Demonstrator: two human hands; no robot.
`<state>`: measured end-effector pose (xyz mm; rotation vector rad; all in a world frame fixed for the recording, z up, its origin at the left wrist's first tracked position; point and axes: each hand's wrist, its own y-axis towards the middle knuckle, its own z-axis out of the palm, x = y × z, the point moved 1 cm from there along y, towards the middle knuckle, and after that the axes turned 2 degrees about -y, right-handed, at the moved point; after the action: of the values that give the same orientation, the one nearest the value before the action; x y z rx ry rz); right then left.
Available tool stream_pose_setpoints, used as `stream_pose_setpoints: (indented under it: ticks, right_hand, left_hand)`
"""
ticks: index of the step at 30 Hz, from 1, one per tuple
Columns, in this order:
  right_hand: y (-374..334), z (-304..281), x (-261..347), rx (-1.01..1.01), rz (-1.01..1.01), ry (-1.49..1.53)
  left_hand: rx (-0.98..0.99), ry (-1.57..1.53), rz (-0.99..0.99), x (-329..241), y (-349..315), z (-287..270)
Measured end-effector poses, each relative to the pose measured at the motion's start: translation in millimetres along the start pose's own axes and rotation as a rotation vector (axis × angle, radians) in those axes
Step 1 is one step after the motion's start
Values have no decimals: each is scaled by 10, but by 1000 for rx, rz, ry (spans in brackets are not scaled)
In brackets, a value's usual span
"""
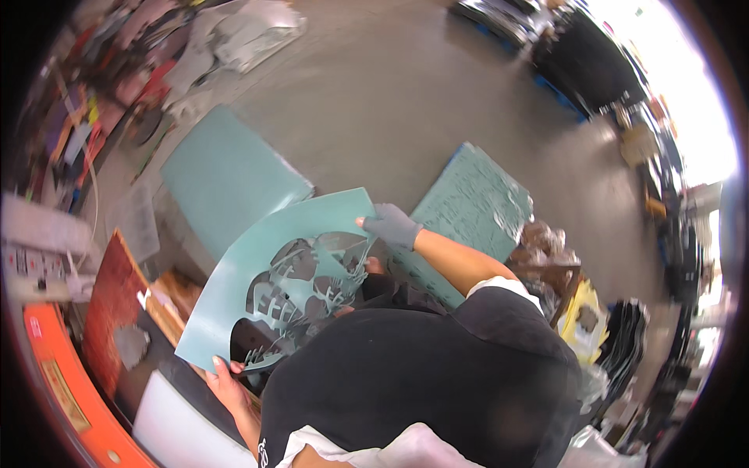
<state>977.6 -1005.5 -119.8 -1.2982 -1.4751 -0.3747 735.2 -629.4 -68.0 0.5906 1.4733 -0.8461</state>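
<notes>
A thin teal sheet (226, 296) with large shaped cut-outs and jagged strips hangs bent in front of my body, held by both hands. My bare left hand (226, 382) pinches its near left corner, thumb on top. The far right corner is gripped by my right hand (392, 225), which wears a grey glove with bare fingertips showing. Beyond the sheet, to the left, lies a smooth stack of teal sheets (234, 168). On the right, near my right forearm, is another teal stack (480, 195) whose top is covered in cut shapes.
An orange machine part (74, 382) curves along the left, beside a white board (183, 425) and a reddish-brown board (117, 308). Scrap pieces (117, 86) pile up at the far left. Dark stacks on blue pallets (589, 66) stand far right. Plastic bags (540, 242) lie near my right.
</notes>
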Motion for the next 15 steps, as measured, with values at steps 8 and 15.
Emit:
stream_pose_setpoints:
  ticks: [8,15]
  right_hand:
    - [-519,-2050,-1271,-764,6,149]
    - [-1892,-4434,-1588,-1093,-74,91]
  left_hand:
    - [388,566,283,-188,1047,1963]
    - [720,218,446,-866,1399,5021]
